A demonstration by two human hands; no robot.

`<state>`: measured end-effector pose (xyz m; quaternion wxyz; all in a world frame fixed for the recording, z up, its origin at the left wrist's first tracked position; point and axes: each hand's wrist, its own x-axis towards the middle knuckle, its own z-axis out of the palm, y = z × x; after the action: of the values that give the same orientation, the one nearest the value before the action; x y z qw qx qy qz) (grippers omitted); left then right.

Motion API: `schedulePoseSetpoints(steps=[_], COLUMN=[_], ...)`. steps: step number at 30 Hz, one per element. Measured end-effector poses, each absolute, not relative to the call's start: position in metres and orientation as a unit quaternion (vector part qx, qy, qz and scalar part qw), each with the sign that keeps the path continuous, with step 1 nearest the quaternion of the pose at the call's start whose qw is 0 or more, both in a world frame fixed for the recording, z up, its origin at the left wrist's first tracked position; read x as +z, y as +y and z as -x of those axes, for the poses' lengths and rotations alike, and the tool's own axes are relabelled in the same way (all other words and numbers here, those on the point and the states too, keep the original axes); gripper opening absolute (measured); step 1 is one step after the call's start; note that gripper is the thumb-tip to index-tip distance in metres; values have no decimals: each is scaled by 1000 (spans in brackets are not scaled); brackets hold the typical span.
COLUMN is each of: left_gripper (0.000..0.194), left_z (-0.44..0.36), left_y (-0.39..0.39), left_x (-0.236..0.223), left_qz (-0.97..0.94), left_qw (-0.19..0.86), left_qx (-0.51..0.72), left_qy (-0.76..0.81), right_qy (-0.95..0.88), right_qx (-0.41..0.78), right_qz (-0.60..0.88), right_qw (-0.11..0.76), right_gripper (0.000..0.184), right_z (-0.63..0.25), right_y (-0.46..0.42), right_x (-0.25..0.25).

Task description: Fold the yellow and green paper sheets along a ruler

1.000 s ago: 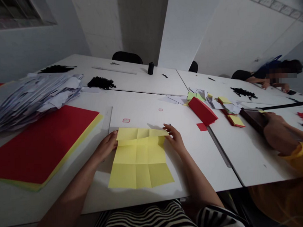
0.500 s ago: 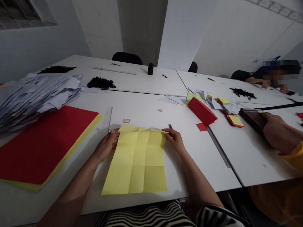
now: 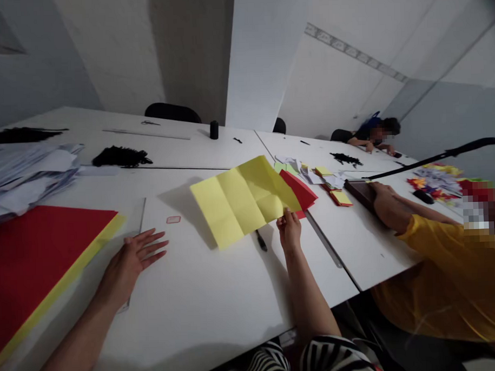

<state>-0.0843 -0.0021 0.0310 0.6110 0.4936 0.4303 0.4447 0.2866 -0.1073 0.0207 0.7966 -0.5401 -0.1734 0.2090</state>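
A yellow sheet of paper point(image 3: 235, 202), creased into a grid of squares, hangs tilted above the white table. My right hand point(image 3: 289, 227) pinches its lower right edge. Palm turned inward and fingers spread, my left hand point(image 3: 130, 260) is empty over the table beside a clear ruler point(image 3: 143, 213). A dark pen-like object point(image 3: 261, 241) lies just under the sheet's lower edge. The sheet partly covers a folded red paper point(image 3: 298, 189) behind it. A small red-framed label point(image 3: 173, 219) rests on the table between my left hand and the sheet.
Red sheets point(image 3: 55, 252) over yellow ones lie at left, below a heap of white papers point(image 3: 28, 177). Black cord bundles point(image 3: 120, 156) sit farther back. On the right a co-worker in a yellow sleeve point(image 3: 428, 233) leans on a dark flat board point(image 3: 359, 198) near small paper stacks point(image 3: 340, 198).
My left hand has let go of the yellow sheet and moved left, fingers spreading. My right hand has lifted the sheet, turning it and carrying it rightward. The camera view has swung right.
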Motion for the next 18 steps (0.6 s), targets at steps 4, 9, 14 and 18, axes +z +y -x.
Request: schedulePoseSetpoints(steps=[4,9,14,18], left_gripper=[54,49,47,48], left_z=[87,86,85,87], left_y=[3,1,1,-2], left_x=[29,38,43,41], left_qz=[-504,-493,-473,-481], left_qw=[597,570,559,549], left_qx=[464,497,524,533], left_qy=[419,430,435,428], right_qy=[-145,-122,-119,-144], right_qx=[156,115,67,38], right_qz=[557,583,609,639], right_qw=[803,795,781,755], right_gripper=[41,36,40,54], right_z=[-316,-338,-347,-350], right_y=[-115,-119,-121,-123], right_x=[17,1,-13,-21])
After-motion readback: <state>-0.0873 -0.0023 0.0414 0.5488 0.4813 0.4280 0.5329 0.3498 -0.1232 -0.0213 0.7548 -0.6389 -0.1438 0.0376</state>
